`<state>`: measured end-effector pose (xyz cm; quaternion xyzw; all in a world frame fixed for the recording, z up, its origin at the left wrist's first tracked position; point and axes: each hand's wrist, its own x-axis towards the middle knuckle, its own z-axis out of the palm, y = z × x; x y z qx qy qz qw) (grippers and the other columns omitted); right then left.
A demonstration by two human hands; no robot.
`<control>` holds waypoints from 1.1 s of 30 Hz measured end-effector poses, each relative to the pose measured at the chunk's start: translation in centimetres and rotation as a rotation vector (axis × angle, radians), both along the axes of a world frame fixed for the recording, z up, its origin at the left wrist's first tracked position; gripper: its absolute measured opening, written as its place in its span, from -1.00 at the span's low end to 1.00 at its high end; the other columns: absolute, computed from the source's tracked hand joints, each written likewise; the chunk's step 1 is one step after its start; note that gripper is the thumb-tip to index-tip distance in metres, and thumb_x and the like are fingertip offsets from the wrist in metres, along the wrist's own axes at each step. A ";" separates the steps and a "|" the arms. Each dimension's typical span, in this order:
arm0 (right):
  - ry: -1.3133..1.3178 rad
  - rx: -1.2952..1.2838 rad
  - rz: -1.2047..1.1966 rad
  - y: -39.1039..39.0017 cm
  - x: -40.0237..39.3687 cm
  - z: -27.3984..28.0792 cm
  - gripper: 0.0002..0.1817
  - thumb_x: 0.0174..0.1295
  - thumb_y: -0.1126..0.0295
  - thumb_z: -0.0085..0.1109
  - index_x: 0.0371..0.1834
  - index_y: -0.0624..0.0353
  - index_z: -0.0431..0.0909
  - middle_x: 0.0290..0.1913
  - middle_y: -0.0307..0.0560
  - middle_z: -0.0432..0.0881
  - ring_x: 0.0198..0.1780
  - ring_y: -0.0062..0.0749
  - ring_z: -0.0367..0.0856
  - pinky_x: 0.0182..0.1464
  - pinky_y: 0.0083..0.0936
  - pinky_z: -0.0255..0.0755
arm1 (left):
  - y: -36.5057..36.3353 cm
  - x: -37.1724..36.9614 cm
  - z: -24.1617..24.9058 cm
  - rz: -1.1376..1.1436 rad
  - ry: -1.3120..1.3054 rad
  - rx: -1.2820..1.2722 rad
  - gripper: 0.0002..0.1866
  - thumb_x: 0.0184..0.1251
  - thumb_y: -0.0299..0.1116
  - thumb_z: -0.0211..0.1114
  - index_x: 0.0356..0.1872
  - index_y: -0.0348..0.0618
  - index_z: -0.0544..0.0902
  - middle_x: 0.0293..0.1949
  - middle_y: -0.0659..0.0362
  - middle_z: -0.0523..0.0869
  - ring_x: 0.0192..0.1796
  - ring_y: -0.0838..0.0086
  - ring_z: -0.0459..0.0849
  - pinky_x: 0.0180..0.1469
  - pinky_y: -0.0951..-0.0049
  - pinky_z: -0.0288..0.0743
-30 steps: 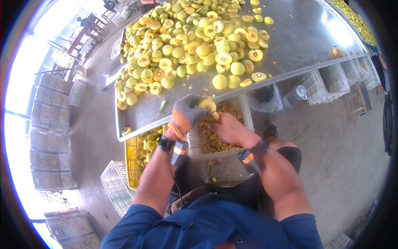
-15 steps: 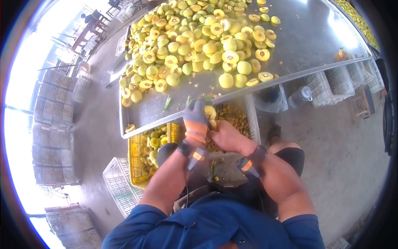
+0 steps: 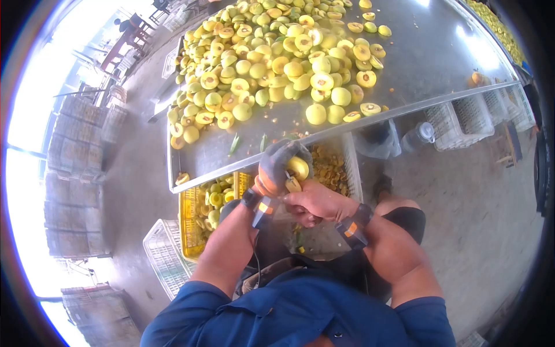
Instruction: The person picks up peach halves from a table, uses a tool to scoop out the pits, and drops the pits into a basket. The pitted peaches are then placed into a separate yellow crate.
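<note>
My left hand [image 3: 277, 165], in a grey and orange glove, is closed around a yellow peach half [image 3: 298, 168] just off the table's front edge. My right hand [image 3: 319, 201], bare, is wrapped around a small tan-handled tool [image 3: 293, 184] whose metal end meets the fruit. The tip of that tool is hidden. Both hands are close together above a white crate [image 3: 354, 168] of brownish fruit scraps. On the metal table [image 3: 404, 69] lies a large heap of yellow-green peach halves [image 3: 260, 69], several with brown centres showing.
A yellow crate [image 3: 187, 222] with fruit pieces stands under the table edge at left, beside a white crate [image 3: 165, 254]. Farther right are white baskets [image 3: 462, 124] and a clear plastic jug [image 3: 422, 134]. Stacked crates [image 3: 75, 185] line the left side.
My left hand has rolled over, turning the peach half up toward me. My right hand has swung its wrist around, and the tan handle now shows.
</note>
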<state>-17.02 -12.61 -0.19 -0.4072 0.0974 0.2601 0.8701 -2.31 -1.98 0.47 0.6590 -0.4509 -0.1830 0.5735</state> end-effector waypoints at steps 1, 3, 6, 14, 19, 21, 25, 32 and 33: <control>-0.019 -0.012 -0.008 -0.2 -0.1 0.4 -0.73 0.58 0.30 0.12 -0.34 0.05 0.38 -0.56 -0.37 0.33 -0.65 -0.62 0.35 -0.60 -0.52 0.26 | 0.1 -0.2 0.8 0.043 -0.274 -0.054 -0.81 0.36 -0.49 0.34 -0.04 -0.25 0.70 -0.21 -0.04 0.81 -0.19 0.06 0.79 -0.11 0.22 0.68; -0.060 -0.028 -0.019 -0.5 -0.3 1.5 -0.72 0.58 0.30 0.12 -0.36 0.05 0.38 -0.56 -0.37 0.34 -0.65 -0.63 0.34 -0.61 -0.53 0.25 | 0.9 0.4 0.6 0.229 -0.548 -0.031 -0.78 0.35 -0.54 0.31 -0.01 -0.25 0.71 -0.19 -0.04 0.81 -0.16 0.08 0.81 -0.10 0.20 0.68; -0.056 -0.014 -0.004 -0.1 -1.2 0.9 -0.73 0.56 0.32 0.14 -0.36 0.09 0.41 -0.58 -0.33 0.38 -0.68 -0.60 0.36 -0.64 -0.49 0.24 | 4.3 3.7 -3.3 0.559 -0.545 0.141 -0.74 0.39 -0.54 0.31 0.07 -0.28 0.74 -0.11 0.00 0.83 -0.06 0.13 0.82 0.01 0.21 0.69; -0.058 -0.245 -0.144 0.3 -0.9 -2.9 -0.79 0.52 0.35 0.18 -0.30 0.16 0.47 -0.59 -0.26 0.45 -0.70 -0.52 0.40 -0.64 -0.44 0.29 | 21.2 4.6 -1.0 0.952 0.094 0.321 -0.81 0.49 -0.36 0.42 -0.09 -0.29 0.82 -0.16 0.12 0.87 -0.10 0.47 0.77 -0.02 0.42 0.64; -0.145 -0.351 -0.164 0.7 -0.9 -0.8 -0.82 0.53 0.38 0.21 -0.25 0.16 0.47 -0.57 -0.28 0.45 -0.68 -0.57 0.39 -0.63 -0.47 0.29 | 21.8 6.8 -3.1 0.999 -0.473 0.528 -0.69 0.35 -0.36 0.52 0.08 -0.20 0.81 0.01 0.04 0.82 0.09 0.20 0.78 0.22 0.23 0.61; -0.233 -0.447 -0.265 0.9 -0.7 -1.3 -0.84 0.52 0.35 0.21 -0.18 0.21 0.52 -0.50 -0.25 0.50 -0.56 -0.54 0.48 -0.51 -0.43 0.36 | 14.1 7.3 -2.7 0.835 -0.435 0.396 -0.60 0.31 -0.38 0.53 0.16 -0.18 0.79 0.06 -0.03 0.81 0.10 0.13 0.77 0.27 0.20 0.60; -0.235 -0.529 -0.528 0.0 -0.3 -0.7 -0.78 0.47 0.32 0.23 -0.14 0.30 0.58 -0.39 -0.15 0.62 -0.29 -0.42 0.63 -0.21 -0.30 0.49 | -2.2 5.4 -0.8 0.434 -0.585 0.519 -0.52 0.40 -0.26 0.51 0.29 -0.16 0.72 0.13 -0.05 0.83 0.09 0.21 0.83 0.20 0.27 0.68; -0.092 -0.454 -0.720 -2.5 0.2 -0.4 -0.80 0.47 0.35 0.24 -0.08 0.30 0.59 -0.37 -0.20 0.59 -0.36 -0.50 0.54 -0.27 -0.38 0.46 | -14.0 5.4 -1.9 0.254 -0.597 0.898 -0.50 0.42 -0.08 0.43 0.26 -0.16 0.74 -0.05 -0.08 0.86 0.06 0.10 0.83 0.11 0.22 0.72; -0.087 -0.458 -0.715 -2.6 0.1 -0.4 -0.80 0.48 0.34 0.24 -0.07 0.29 0.59 -0.39 -0.22 0.58 -0.39 -0.52 0.53 -0.32 -0.40 0.45 | -13.2 6.3 -2.6 0.190 -0.375 0.738 -0.48 0.43 -0.07 0.42 0.26 -0.20 0.73 -0.06 -0.07 0.85 0.05 0.13 0.83 0.08 0.24 0.72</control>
